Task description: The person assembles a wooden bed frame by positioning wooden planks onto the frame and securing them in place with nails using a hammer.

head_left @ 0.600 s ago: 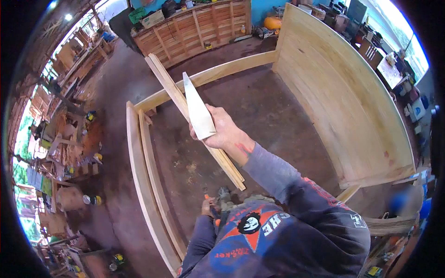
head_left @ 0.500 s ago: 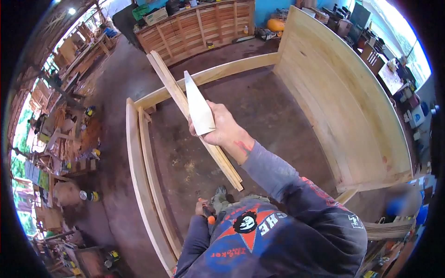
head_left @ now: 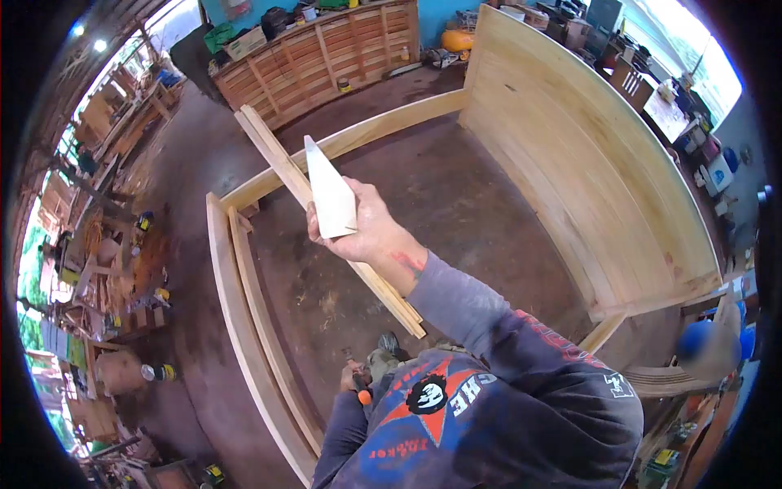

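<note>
My right hand [head_left: 371,216] is raised over the bed-like wooden frame, fingers closed around a flat, pale tapered piece [head_left: 330,196] with its narrow end pointing away from me. A dark mark shows near its wide end. Behind this hand, long wooden slats [head_left: 277,155] run diagonally across the view; whether the hand also touches them I cannot tell. Low beside my body, my left hand [head_left: 352,377] grips an orange-handled tool [head_left: 364,397]. The tool's working end is too small to make out.
Around me lies the wooden frame, with a side rail [head_left: 236,301] at left, a far rail [head_left: 366,134] and a tall panel [head_left: 586,155] at right. A slatted wooden counter [head_left: 326,61] stands at the back. Cluttered benches and timber [head_left: 90,253] line the left side.
The view has shifted, so the frame, panel and slats appear farther left. My right hand still holds the tapered piece, and my left hand keeps the orange-handled tool.
</note>
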The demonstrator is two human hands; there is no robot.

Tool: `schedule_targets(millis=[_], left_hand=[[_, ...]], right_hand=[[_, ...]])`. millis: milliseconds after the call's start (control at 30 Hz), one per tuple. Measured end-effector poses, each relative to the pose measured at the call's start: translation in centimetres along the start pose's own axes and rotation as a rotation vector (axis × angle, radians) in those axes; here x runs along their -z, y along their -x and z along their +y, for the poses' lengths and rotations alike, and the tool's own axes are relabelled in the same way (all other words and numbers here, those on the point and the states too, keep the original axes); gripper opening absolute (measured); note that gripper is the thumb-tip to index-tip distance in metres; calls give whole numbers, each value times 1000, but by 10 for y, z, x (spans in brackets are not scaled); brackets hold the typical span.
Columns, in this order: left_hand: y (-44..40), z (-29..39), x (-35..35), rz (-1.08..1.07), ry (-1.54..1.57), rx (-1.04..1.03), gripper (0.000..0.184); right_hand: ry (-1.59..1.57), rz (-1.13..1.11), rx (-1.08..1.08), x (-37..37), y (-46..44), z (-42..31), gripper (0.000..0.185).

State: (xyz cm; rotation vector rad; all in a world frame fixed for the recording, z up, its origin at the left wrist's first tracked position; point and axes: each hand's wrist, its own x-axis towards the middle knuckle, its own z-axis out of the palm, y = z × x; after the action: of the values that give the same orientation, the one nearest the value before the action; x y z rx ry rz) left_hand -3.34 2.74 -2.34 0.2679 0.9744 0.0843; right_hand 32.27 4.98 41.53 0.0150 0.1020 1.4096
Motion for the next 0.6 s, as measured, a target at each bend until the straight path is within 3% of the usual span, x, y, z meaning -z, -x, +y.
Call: schedule_targets(millis=[100,233,300,467,533,600], left_hand=[[11,4,-19,-23,33,124,24],[-20,0,5,89,-55,63,28],[-14,-5,13,-205,-200,5,31],[-20,-9,31,-168,-202,-55,31],[-4,-6,14,-163,-247,-114,30],[25,-2,-18,-23,-205,-100,28]], right_hand=[[67,90,40,-2,-3,4,36],[90,195,-23,-12,-1,14,42],[180,283,39,-18,2,20,41],[221,277,77,-24,4,28,31],[224,276,85,-23,4,28,27],[309,196,64,-12,4,24,20]])
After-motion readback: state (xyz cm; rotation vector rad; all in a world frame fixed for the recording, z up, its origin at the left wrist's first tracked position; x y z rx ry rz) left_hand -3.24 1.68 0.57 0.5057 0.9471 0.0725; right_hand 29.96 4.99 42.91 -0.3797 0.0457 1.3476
